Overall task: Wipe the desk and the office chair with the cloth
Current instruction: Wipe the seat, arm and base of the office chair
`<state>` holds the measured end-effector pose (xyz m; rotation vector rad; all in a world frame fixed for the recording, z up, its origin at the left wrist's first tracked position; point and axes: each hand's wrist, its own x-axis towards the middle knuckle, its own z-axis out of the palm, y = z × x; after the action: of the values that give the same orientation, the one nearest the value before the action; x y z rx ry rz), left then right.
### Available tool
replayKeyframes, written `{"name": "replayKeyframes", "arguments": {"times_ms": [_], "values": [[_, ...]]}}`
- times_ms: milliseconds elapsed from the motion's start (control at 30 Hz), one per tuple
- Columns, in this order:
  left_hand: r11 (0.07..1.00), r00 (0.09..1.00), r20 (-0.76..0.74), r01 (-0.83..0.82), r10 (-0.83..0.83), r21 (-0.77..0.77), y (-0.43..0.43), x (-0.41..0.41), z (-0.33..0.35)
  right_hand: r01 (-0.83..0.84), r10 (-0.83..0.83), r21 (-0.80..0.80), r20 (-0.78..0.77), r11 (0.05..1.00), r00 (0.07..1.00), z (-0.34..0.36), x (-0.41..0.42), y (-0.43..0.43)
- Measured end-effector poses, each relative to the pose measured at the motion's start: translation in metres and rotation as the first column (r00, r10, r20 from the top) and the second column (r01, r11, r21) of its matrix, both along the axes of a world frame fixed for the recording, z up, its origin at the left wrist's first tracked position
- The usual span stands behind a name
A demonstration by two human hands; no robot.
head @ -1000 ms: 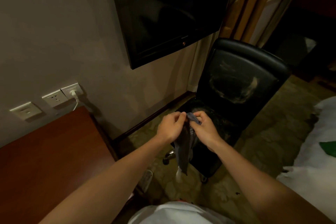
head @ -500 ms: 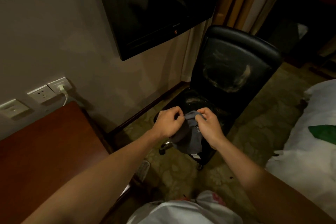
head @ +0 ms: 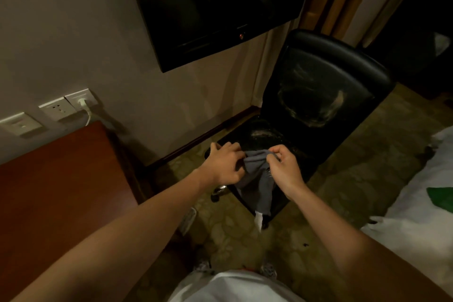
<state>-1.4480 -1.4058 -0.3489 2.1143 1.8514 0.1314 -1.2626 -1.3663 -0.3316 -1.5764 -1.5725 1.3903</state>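
A grey cloth (head: 257, 179) hangs between my two hands, above the front edge of the black office chair's seat. My left hand (head: 224, 164) holds its left upper edge with curled fingers. My right hand (head: 283, 168) pinches its right upper corner. A white tag dangles from the cloth's lower end. The black office chair (head: 318, 95) stands ahead of me, its backrest and seat marked with pale smears. The reddish-brown desk (head: 56, 189) lies at the lower left, against the wall.
A dark wall-mounted screen (head: 208, 7) hangs above the desk's end and the chair. Wall sockets (head: 66, 105) with a white plug sit over the desk. A white-covered bed (head: 416, 216) fills the right side. Patterned carpet (head: 343, 179) surrounds the chair.
My hands have drawn a little apart, spreading the cloth's top edge. The cloth now hangs longer again, as the view shifted slightly.
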Motion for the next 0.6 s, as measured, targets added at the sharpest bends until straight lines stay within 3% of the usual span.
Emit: {"name": "replayKeyframes", "arguments": {"times_ms": [67, 300, 433, 600], "values": [[1.0, 0.99, -0.14, 0.003, -0.003, -0.001, 0.004, 0.015, 0.003, -0.046, 0.046, 0.003, 0.011, 0.999, 0.999, -0.002, 0.012, 0.009], [0.986, 0.894, -0.42, -0.166, 0.156, 0.015, 0.012, 0.051, 0.016, -0.212, 0.211, 0.013, 0.05, 0.977, 0.976, -0.006, 0.045, 0.04], [0.979, 0.858, -0.472, -0.186, 0.201, 0.079, 0.008, 0.063, 0.015, -0.259, 0.257, 0.008, 0.081, 0.966, 0.963, -0.01, 0.057, 0.057], [0.944, 0.852, -0.408, -0.307, 0.33, 0.123, 0.007, 0.074, 0.016, -0.31, 0.308, 0.005, 0.099, 0.951, 0.946, -0.011, 0.057, 0.074]]}}
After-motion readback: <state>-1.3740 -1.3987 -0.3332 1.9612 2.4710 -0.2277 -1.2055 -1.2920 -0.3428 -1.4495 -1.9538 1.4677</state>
